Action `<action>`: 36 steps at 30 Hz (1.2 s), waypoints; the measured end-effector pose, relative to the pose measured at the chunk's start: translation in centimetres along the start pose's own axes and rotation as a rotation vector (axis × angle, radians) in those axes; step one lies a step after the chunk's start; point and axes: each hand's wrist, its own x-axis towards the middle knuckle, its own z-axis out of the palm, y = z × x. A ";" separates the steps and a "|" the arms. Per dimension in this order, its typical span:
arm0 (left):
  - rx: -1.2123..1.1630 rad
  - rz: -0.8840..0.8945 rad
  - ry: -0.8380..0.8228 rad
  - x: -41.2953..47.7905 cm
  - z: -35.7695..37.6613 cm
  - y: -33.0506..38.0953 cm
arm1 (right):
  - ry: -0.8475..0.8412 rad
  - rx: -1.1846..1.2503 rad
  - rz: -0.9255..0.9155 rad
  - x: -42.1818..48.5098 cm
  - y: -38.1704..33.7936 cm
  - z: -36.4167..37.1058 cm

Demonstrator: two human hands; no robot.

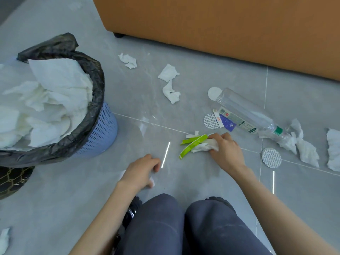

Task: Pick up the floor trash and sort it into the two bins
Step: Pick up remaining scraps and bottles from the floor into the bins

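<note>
Fingers (218,138) of the right hand (227,151) curl round a crumpled tissue (204,147) and a green plastic strip (191,146) on the floor; the left hand (141,172) pinches a white scrap (152,181); grabbed together, the loosely caught strip could slip out, or land wrongly in the tissue-filled blue bin (103,129).

Glossy grey tiled floor (128,100) reflecting light strips, beside an orange-brown sofa (220,21).

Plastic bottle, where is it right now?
In the head view, the plastic bottle lies on its side on the floor, right of centre, just beyond the right hand.
</note>
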 end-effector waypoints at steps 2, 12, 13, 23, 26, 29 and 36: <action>-0.039 0.006 0.036 0.3 -0.4 -0.1 | -0.061 -0.003 -0.011 -0.2 -0.4 -0.5; 0.051 0.051 0.014 3.1 -1.4 1.1 | -0.045 -0.077 0.035 -0.9 -0.6 0.3; 0.031 0.062 0.044 3.4 -1.6 1.3 | -0.036 -0.041 0.039 -1.0 -0.4 0.4; -0.113 0.335 0.159 7.3 -2.1 5.4 | -0.098 0.189 0.098 -0.1 0.8 0.4; -0.080 0.342 0.114 8.1 -1.1 6.6 | -0.076 0.235 0.106 0.6 1.7 -1.2; -0.150 0.310 0.191 8.1 0.6 7.1 | 0.032 0.187 0.044 2.1 2.3 -3.1; -0.231 0.186 0.292 7.4 0.8 6.6 | -0.078 0.080 0.057 7.1 -0.3 -2.4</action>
